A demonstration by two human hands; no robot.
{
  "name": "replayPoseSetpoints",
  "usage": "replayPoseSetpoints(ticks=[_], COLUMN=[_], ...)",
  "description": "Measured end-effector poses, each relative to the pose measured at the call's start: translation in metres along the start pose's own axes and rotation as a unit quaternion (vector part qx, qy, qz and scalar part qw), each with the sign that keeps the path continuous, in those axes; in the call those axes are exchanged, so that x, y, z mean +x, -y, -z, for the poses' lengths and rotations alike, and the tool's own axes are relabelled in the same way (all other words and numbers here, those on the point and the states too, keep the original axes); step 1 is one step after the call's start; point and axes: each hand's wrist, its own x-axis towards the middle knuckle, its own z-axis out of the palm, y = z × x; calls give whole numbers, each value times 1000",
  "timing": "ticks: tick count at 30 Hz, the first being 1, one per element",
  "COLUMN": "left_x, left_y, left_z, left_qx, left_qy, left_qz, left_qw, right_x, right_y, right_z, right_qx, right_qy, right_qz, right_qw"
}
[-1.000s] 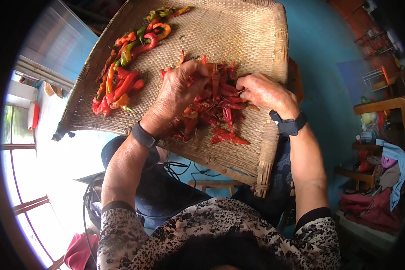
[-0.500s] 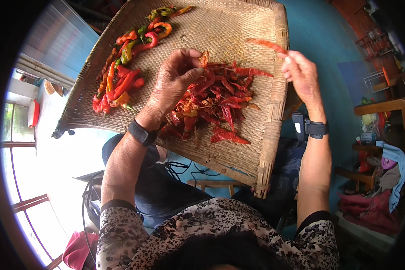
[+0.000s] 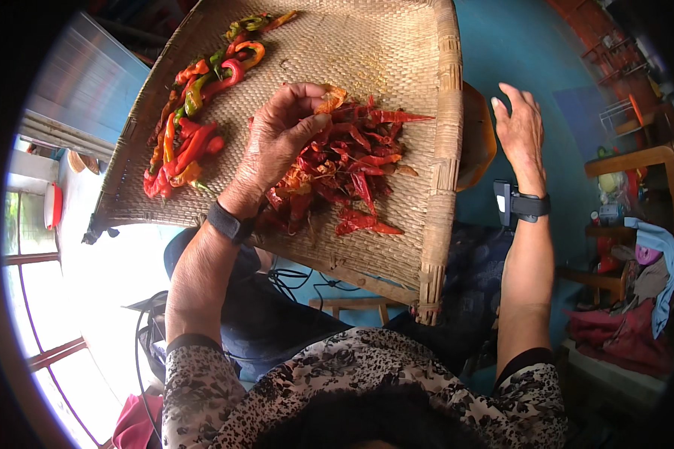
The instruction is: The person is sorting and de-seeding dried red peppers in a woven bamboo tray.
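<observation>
A woven bamboo tray [image 3: 359,45] carries dried red chili peppers [image 3: 352,161] heaped in its middle. Over that heap my left hand [image 3: 277,142] is closed, pinching a wrinkled orange dried chili pepper [image 3: 332,99] between thumb and fingers. Out past the tray's right rim, my right hand [image 3: 520,131] has its fingers apart and nothing in them. Nearest to it is an orange container [image 3: 483,142], partly hidden under the tray's edge. Fresher red, orange and green chili peppers [image 3: 187,142] lie in a long row along the tray's left side.
Beneath the tray's near edge are black cables [image 3: 288,280] and a wooden stool [image 3: 352,305]. On the right stands a wooden chair [image 3: 629,168] near piled cloths [image 3: 621,329]. Bright windows [image 3: 37,299] line the left side.
My right hand has let go of the long orange-red chili pepper, which no longer shows, and its fingers have spread. The tray appears shifted slightly left in view. My left hand keeps its pinch.
</observation>
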Motion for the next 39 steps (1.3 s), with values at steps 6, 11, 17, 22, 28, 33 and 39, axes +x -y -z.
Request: replayPoseSetpoints(ticks=[6, 11, 17, 22, 28, 33, 39], left_x=[-1, 0, -3, -3, -4, -14, -14], left_y=[10, 8, -12, -10, 2, 9, 10], left_z=[2, -1, 0, 8, -10, -30, -28], left_qx=[55, 41, 27, 28, 71, 62, 189], left_qy=[-1, -15, -37, -44, -1, 30, 53], left_qz=[-5, -7, -12, -31, -25, 22, -54], left_qw=[998, 999, 999, 998, 997, 997, 979], right_x=[2, 2, 18, 2, -6, -21, -17], right_y=[74, 64, 74, 88, 105, 125, 132], right_z=[-24, -82, -89, -43, -13, -12, -8], right_qx=[224, 327, -97, 272, 458, 580, 591], right_qy=[182, 341, 294, 317, 327, 376, 375], right_qz=[204, 182, 507, 216, 25, -1, -62], right_qw=[936, 863, 804, 882, 826, 723, 712])
